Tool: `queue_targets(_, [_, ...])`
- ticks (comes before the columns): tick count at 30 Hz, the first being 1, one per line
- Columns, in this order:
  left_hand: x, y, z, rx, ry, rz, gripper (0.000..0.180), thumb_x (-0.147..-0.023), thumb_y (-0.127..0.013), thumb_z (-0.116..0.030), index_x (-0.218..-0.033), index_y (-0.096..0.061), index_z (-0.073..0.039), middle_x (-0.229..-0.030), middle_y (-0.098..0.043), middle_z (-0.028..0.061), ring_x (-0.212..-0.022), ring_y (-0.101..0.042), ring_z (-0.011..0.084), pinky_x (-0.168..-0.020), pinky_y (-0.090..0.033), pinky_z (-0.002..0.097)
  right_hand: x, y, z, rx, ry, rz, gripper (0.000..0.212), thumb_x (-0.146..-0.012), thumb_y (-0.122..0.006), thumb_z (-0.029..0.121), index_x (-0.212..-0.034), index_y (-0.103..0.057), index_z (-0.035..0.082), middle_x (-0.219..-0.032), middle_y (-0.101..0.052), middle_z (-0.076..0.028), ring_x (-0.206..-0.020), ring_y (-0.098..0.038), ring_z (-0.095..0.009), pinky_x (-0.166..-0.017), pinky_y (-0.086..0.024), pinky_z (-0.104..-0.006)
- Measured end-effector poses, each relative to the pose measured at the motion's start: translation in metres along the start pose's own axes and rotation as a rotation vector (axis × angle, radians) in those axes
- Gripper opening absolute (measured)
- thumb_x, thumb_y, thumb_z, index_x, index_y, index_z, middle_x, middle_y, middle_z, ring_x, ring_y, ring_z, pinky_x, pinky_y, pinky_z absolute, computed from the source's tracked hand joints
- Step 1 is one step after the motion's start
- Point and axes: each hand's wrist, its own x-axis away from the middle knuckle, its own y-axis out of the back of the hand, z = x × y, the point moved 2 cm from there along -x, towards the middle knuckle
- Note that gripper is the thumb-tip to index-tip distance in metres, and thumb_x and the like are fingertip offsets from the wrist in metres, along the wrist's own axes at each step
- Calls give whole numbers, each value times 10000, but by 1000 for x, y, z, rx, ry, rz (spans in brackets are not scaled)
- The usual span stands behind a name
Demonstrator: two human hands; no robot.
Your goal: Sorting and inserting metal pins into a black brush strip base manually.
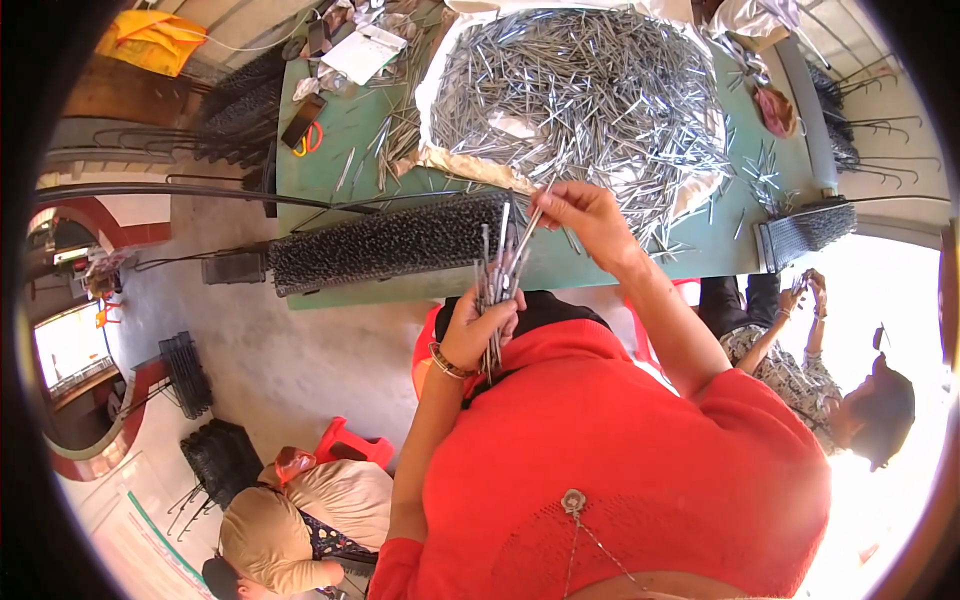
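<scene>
My left hand (478, 328) is closed round a bundle of thin silvery metal rods (495, 290), held upright in front of my body. My right hand (588, 222) pinches a rod or two (530, 222) by the upper end, leaning against the top of that bundle; exactly how many is hard to tell. Just beyond the left hand, along the table's near edge, lies a long black block (390, 243) with a dense, bristly surface. Past my right hand, a large heap of similar loose rods (590, 100) fills a pale sheet with a raised edge (470, 165).
The green table (335, 215) also carries orange-handled scissors (308, 140), a dark phone-like object (302, 120), white paper (363, 55) and scattered rods. Another black block (808, 235) sits at its right end. Co-workers sit at right (800, 370) and lower left (300, 510). More dark racks (185, 375) stand left.
</scene>
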Motion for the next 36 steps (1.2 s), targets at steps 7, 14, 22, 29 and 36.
queue_targets(7, [4,20,-9,74,-15,-128,591,-858,-506,-16,-1411,-339,-140,-919,-551,37,-582,-465,76,-464,-377,204,-41,32,-35,379,249,-253,202,-889,-602,98,-1040,-646,-29,-933,-686,-86,-850,-643,-125,-759,-515,-262])
queue_targets(14, [2,34,-16,116,-25,-168,567,-862,-503,-24,-1395,-348,-139,-907,-546,45,-576,-469,75,-451,-373,207,-75,34,-112,524,397,-184,190,-837,-650,149,-976,-673,21,-899,-680,-131,-774,-666,-254,-689,-517,-318])
queue_targets(22, [5,45,-15,133,1,-205,596,-864,-471,-15,-1421,-308,-149,-925,-544,33,-574,-447,73,-456,-368,205,-80,30,-127,609,365,-111,167,-841,-639,145,-963,-676,37,-932,-679,-119,-846,-653,-258,-748,-504,-321])
queue_targets(29, [10,48,-18,155,-16,-210,585,-867,-484,-23,-1416,-320,-145,-922,-536,38,-574,-451,76,-458,-371,209,-84,21,-127,672,451,-53,171,-850,-623,149,-976,-665,41,-947,-674,-116,-853,-648,-285,-756,-507,-344])
queue_targets(36, [17,54,-12,190,-35,-198,576,-866,-507,-24,-1404,-343,-149,-919,-548,41,-581,-465,79,-450,-357,207,-83,22,-115,851,615,6,153,-865,-594,130,-987,-650,56,-954,-668,-112,-878,-628,-301,-790,-491,-375])
